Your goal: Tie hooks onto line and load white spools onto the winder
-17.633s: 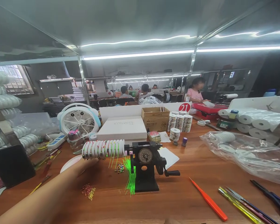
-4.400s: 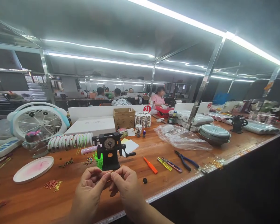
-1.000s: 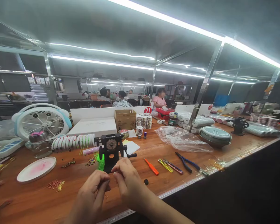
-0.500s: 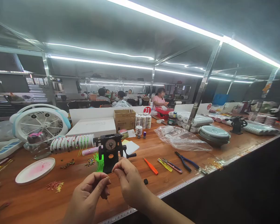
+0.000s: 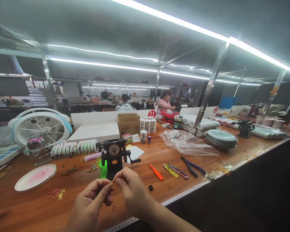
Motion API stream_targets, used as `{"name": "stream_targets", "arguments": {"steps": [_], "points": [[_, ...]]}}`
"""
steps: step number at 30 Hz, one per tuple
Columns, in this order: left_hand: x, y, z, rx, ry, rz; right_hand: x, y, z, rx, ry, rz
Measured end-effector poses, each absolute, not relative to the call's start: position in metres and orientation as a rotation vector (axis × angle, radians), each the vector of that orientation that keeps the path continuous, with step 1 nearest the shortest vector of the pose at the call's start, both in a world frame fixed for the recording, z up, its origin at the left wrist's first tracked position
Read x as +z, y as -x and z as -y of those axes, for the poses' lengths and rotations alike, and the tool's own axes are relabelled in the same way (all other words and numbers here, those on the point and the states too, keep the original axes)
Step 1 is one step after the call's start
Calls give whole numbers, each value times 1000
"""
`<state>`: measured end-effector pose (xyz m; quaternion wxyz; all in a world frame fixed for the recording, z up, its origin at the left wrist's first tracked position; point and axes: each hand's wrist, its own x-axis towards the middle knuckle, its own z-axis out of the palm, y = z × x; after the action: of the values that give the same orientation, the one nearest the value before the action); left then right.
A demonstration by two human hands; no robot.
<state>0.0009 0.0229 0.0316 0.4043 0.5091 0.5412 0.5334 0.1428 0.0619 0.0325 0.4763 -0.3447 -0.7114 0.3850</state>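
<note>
My left hand is closed in a pinch in front of the black hand-crank winder. A thin reddish piece hangs below its fingers; its kind is too small to make out. Against those fingertips, my right hand is pinched too, at a tiny pale tip between the two hands. White spools with coloured bits sit in a row on the winder's shaft. Bright green strands lie beside its base.
Small red and gold pieces lie left of my hands, near a white plate. An orange-handled tool, a yellow one and dark pliers lie to the right. A fan stands at the left. A co-worker sits beyond.
My right hand has moved left, so its fingertips now meet those of my left hand. More of the thin reddish piece shows below my left fingers.
</note>
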Motion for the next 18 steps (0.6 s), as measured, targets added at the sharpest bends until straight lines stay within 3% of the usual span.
{"name": "stream_targets", "arguments": {"steps": [18], "points": [[26, 0, -24, 1354, -1224, -1320, 32, -142, -60, 976, 888, 1694]]}}
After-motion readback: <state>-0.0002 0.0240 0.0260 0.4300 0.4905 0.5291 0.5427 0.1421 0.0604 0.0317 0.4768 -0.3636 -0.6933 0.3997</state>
